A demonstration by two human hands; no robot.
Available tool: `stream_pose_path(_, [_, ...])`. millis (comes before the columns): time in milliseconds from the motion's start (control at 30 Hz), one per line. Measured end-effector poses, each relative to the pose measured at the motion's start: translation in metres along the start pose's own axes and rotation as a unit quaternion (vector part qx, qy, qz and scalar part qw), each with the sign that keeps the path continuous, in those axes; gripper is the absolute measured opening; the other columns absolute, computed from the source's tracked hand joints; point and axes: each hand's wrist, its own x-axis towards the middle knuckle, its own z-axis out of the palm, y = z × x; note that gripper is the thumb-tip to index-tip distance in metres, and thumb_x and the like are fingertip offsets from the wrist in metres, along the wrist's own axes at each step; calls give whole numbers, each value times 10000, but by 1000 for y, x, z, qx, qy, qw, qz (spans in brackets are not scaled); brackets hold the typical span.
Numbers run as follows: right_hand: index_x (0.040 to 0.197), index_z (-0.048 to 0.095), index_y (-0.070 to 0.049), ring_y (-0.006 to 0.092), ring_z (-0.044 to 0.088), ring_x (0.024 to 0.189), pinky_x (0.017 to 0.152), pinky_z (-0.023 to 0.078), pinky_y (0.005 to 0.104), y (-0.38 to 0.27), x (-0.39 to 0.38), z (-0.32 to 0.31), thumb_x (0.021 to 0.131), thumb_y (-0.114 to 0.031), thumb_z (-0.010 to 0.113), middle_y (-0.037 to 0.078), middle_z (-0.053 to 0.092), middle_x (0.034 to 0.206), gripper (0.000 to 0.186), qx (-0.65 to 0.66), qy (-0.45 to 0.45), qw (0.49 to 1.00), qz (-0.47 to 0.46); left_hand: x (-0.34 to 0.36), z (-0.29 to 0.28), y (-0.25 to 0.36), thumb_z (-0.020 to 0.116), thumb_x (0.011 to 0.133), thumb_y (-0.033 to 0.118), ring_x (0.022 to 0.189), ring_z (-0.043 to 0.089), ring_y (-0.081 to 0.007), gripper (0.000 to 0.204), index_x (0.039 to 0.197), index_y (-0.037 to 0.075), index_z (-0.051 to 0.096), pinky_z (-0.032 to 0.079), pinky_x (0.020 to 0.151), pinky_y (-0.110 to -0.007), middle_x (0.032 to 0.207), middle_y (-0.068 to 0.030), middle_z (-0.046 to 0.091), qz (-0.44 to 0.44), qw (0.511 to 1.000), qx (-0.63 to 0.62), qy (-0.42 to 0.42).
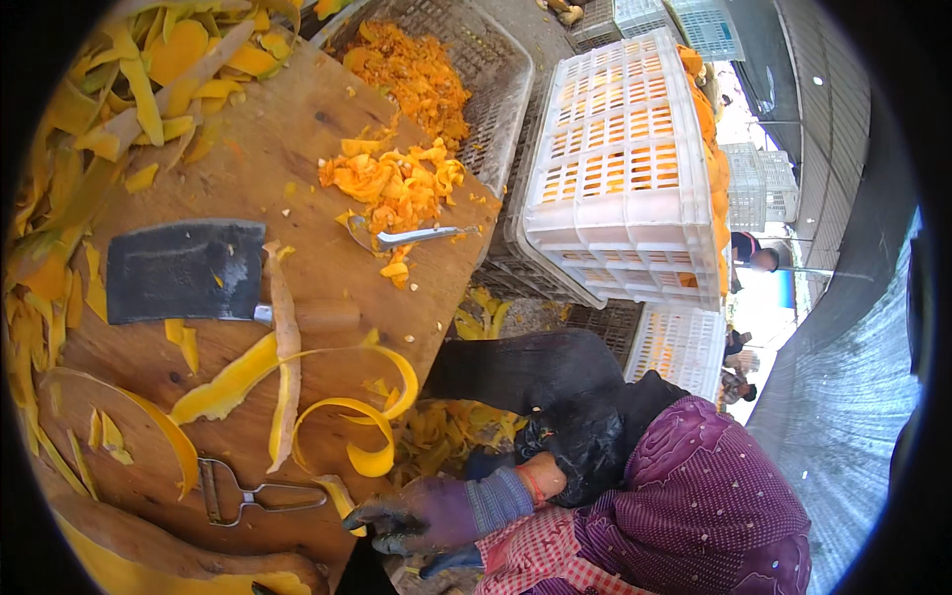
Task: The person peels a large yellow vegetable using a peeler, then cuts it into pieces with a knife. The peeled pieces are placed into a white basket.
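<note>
An open-sided produce-processing shelter lies beneath a grey roof (823,109) and blue-grey sheeting (853,387), with bright daylight at its edge. Thick yellow peelings (178,52) litter a wooden table (268,149) around a broad cleaver (183,273) and a metal peeler (248,495), while scraped orange pulp (397,183) is heaped near one corner. Stacked white plastic crates (615,230) filled with orange pieces, and people (739,246) in the background, suggest bulk work rather than a home kitchen.

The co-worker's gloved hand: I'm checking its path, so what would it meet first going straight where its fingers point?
Most likely the peel strip, right by the hand and perhaps touching it; depth is unclear there.
</note>
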Motion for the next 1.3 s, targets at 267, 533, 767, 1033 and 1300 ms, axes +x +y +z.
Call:
stream_pose_path(267, [1117, 632, -99, 325, 683, 897, 803, 535, 427, 11, -3, 26, 913, -286, 645, 143, 707, 979, 277, 38, -26, 989, -137, -29, 27, -5, 662, 975, 349, 1447, 331, -394, 833, 1568, -5, 195, 300, 1195, -439, 1596, -248, 265, -103, 985, -140, -3])
stream_pose_path(533, [1306, 578, -160, 387, 661, 1015, 861, 535, 476, 40, -49, 19, 936, -468, 580, 158, 696, 1144, 481, -311, -68, 943, -97, 4, -66, -9, 599, 1018, 286, 1440, 358, -374, 628, 1499, -46, 368, 296, 1188, -451, 1553, -244, 372, -89, 965, 60, -241])
stream_pose_path(767, [1362, 571, -173, 355, 682, 971, 830, 555, 433, 18, -249, -37, 951, -418, 595, 151, 690, 1138, 479, -144, 228, 945, -183, 59, -90, 248, 512, 1044, 142, 1301, 519, -278, 418, 1412, -56, 489, 419, 1085, -368, 1411, -202, 550, 41, 828, -452, -328])
stream_pose_path(1033, [1329, 599, -153, 333, 682, 909, 772, 560, 440, -38, -401, -234, 973, -342, 588, 163, 679, 1030, 403, -210, 526, 801, -193, 97, -106, 622, 347, 1061, 483, 1234, 586, -348, 611, 1333, -11, 581, 465, 1014, -403, 1310, -257, 615, -35, 696, -478, -535])
stream_pose_path(1300, [1408, 507, -176, 387, 583, 1131, 899, 515, 492, -65, -383, -509, 883, -214, 638, 166, 570, 1224, 542, -298, 752, 575, -123, 84, -144, 651, 348, 1021, 588, 1064, 629, -443, 660, 1217, 42, 662, 489, 879, -492, 1128, -245, 684, 34, 894, -217, -389])
